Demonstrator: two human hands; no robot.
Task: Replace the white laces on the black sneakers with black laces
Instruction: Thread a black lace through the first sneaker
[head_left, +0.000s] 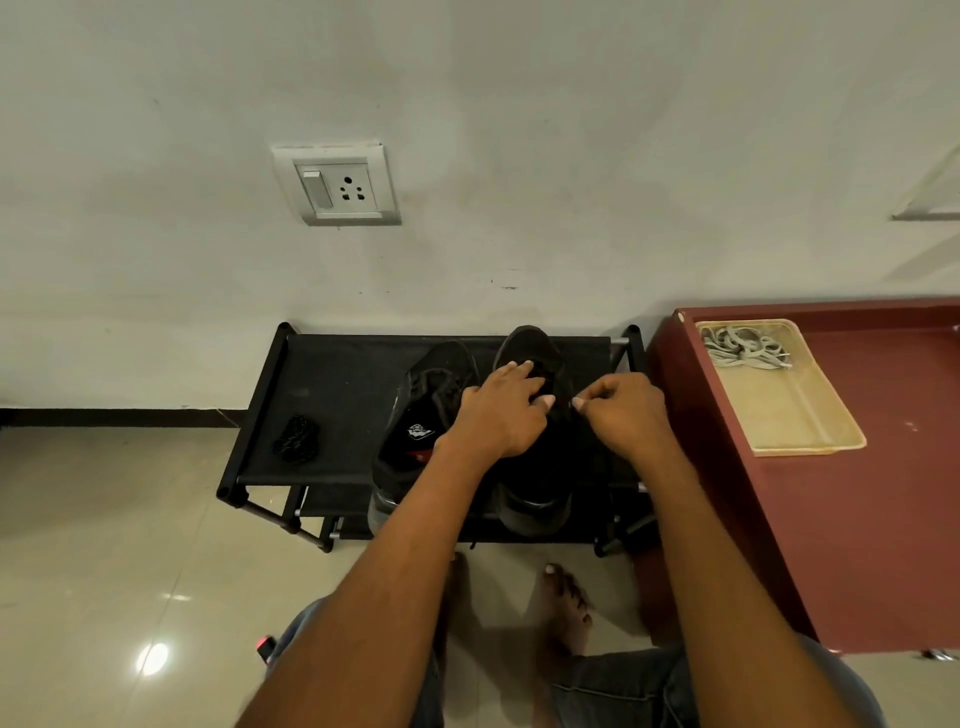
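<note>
Right sneaker (530, 353): on black rack (332, 384), 12 o'clock of person | left hand (501, 410): fingers spread, resting on it | right hand (626, 410): fingers curled, pinching at its right side; held item indiscernible | left sneaker (415, 415): touching, 9 o'clock | black laces (296, 436): rack, far 9 o'clock | white laces (743, 348): tray (810, 415), 2 o'clock.

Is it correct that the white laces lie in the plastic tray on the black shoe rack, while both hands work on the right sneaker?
Not quite. The head view shows the tray with the white laces on the red table, not on the shoe rack. Both hands, left hand and right hand, do work on the right sneaker.
</note>
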